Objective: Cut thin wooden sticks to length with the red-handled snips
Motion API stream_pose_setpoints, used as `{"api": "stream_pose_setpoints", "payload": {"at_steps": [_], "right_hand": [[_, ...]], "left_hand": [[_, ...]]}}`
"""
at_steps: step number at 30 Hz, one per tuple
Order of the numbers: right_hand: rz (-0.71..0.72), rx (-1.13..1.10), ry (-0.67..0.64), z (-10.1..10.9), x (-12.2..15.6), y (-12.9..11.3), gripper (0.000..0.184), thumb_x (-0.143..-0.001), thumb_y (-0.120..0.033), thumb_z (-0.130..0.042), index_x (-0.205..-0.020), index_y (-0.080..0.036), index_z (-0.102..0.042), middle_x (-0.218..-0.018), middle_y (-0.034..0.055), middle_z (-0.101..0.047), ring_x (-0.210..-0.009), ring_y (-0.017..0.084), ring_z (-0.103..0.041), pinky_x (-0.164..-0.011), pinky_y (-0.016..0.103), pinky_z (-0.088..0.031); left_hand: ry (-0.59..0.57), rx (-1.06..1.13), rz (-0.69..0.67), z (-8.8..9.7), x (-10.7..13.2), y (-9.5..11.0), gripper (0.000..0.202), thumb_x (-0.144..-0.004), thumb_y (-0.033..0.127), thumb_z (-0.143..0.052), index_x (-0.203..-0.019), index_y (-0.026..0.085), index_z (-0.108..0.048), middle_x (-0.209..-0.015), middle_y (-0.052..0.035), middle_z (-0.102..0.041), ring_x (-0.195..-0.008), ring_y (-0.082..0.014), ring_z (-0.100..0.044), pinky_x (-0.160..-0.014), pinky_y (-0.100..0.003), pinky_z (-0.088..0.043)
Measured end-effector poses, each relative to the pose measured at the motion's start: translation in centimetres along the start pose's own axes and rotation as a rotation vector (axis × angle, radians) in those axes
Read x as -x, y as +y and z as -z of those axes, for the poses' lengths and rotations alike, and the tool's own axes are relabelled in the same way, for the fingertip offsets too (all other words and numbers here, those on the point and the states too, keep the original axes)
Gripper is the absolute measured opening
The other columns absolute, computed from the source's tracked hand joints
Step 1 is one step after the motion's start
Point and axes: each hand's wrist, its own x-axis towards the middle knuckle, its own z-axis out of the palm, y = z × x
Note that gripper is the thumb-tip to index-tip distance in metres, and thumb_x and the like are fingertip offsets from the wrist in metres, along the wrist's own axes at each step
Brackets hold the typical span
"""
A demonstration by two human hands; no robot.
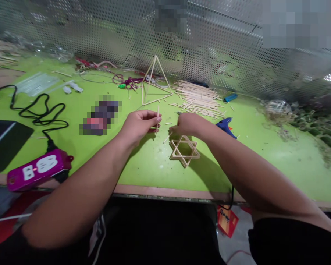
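Note:
My left hand [139, 127] pinches a short thin wooden stick [157, 119], held upright between thumb and fingers above the green tabletop. To its right, my right hand [189, 124] is closed with its fingers pointing down; a short wooden stick [167, 137] slants out from its fingertips, which are partly hidden. Just below that hand lies a six-pointed star frame [184, 157] made of wooden sticks. A blue glue gun [224, 126] rests beyond my right wrist, partly covered by it.
A stick pyramid [157, 99] stands at the back beside a pile of wooden sticks [198, 96]. Clear glue sticks [37, 84], a black cable [45, 105] and a purple power strip [40, 169] occupy the left. Dried plant material [317, 129] lies far right, before a perforated metal screen [223, 48].

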Motion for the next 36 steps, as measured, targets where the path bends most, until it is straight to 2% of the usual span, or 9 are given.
{"api": "stream_pose_setpoints", "payload": {"at_steps": [5,14,18,21,25,27,30,33,36], "right_hand": [[-0.058,-0.011,-0.033,-0.6,-1.6,-1.7,0.018,-0.091,-0.035,-0.09,-0.09,-0.018,-0.081,-0.073,0.0105,-0.072,-0.072,0.027,-0.069,-0.067,0.038,-0.051],[-0.101,-0.177,0.016,-1.1,-1.9,-2.0,0.026,-0.084,-0.034,-0.095,-0.091,-0.017,-0.077,-0.076,0.0096,-0.07,-0.073,0.027,-0.069,-0.064,0.037,-0.05],[-0.071,-0.322,0.014,-0.9,-1.7,-1.8,0.02,-0.09,-0.033,-0.088,-0.085,-0.017,-0.076,-0.075,0.0089,-0.071,-0.065,0.021,-0.064,-0.059,0.035,-0.049],[-0.003,-0.607,0.059,-0.5,-0.5,-1.1,0.019,-0.093,-0.025,-0.08,-0.077,-0.018,-0.075,-0.072,0.0082,-0.073,-0.059,0.016,-0.061,-0.055,0.032,-0.048],[0.134,-1.165,0.191,-0.7,1.6,0.4,0.012,-0.084,-0.013,-0.079,-0.076,-0.019,-0.072,-0.077,0.0058,-0.078,-0.062,0.014,-0.069,-0.058,0.028,-0.055],[0.211,-1.303,0.234,-1.3,2.4,1.0,0.01,-0.08,-0.014,-0.083,-0.083,-0.019,-0.075,-0.074,0.0019,-0.077,-0.063,0.015,-0.072,-0.061,0.028,-0.059],[0.295,-1.351,0.287,-2.4,2.9,1.4,0.023,-0.077,-0.025,-0.092,-0.096,-0.019,-0.081,-0.078,0.0014,-0.079,-0.067,0.016,-0.074,-0.066,0.032,-0.063],[0.346,-1.256,0.347,-3.4,3.0,1.4,0.03,-0.079,-0.039,-0.096,-0.098,-0.018,-0.086,-0.082,0.0043,-0.082,-0.073,0.019,-0.075,-0.071,0.035,-0.065],[0.38,-1.139,0.392,-4.1,3.0,1.4,0.029,-0.082,-0.044,-0.096,-0.097,-0.02,-0.09,-0.087,0.0066,-0.085,-0.082,0.022,-0.078,-0.077,0.038,-0.065]], "left_hand": [[-0.011,0.006,-0.018,0.0,-0.1,0.0,0.017,-0.079,0.014,-0.098,-0.089,0.015,-0.086,-0.084,-0.006,-0.081,-0.07,-0.0154,-0.072,-0.068,-0.03,-0.062],[-0.03,-0.034,-0.091,0.1,-0.1,-0.4,0.011,-0.082,0.015,-0.093,-0.091,0.016,-0.087,-0.087,-0.0054,-0.082,-0.071,-0.0149,-0.072,-0.069,-0.03,-0.063],[-0.026,-0.045,-0.106,0.2,-0.3,-0.4,0.015,-0.079,0.017,-0.097,-0.09,0.016,-0.088,-0.092,-0.0069,-0.083,-0.075,-0.0161,-0.074,-0.071,-0.031,-0.063],[-0.031,-0.035,-0.09,0.1,-0.4,-0.5,0.018,-0.077,0.019,-0.1,-0.091,0.017,-0.088,-0.091,-0.0066,-0.083,-0.074,-0.0158,-0.073,-0.073,-0.032,-0.064],[-0.09,0.006,-0.089,0.0,-0.1,-0.6,0.02,-0.08,0.018,-0.097,-0.098,0.018,-0.089,-0.093,-0.0059,-0.083,-0.075,-0.0162,-0.075,-0.077,-0.034,-0.065],[-0.137,-0.003,-0.108,-0.1,0.3,-0.6,0.025,-0.081,0.02,-0.097,-0.105,0.019,-0.09,-0.096,-0.0061,-0.084,-0.081,-0.0178,-0.077,-0.078,-0.035,-0.065],[-0.212,-0.057,-0.11,-0.1,0.7,-0.5,0.027,-0.081,0.026,-0.099,-0.106,0.02,-0.09,-0.098,-0.0076,-0.086,-0.087,-0.0202,-0.078,-0.082,-0.036,-0.065],[-0.245,-0.136,-0.123,0.0,0.7,-0.6,0.026,-0.079,0.031,-0.101,-0.1,0.019,-0.091,-0.096,-0.0086,-0.086,-0.088,-0.021,-0.078,-0.088,-0.038,-0.065],[-0.247,-0.178,-0.154,0.1,0.3,-1.0,0.029,-0.076,0.035,-0.103,-0.097,0.02,-0.092,-0.094,-0.0085,-0.086,-0.089,-0.0216,-0.079,-0.091,-0.039,-0.064]]}}
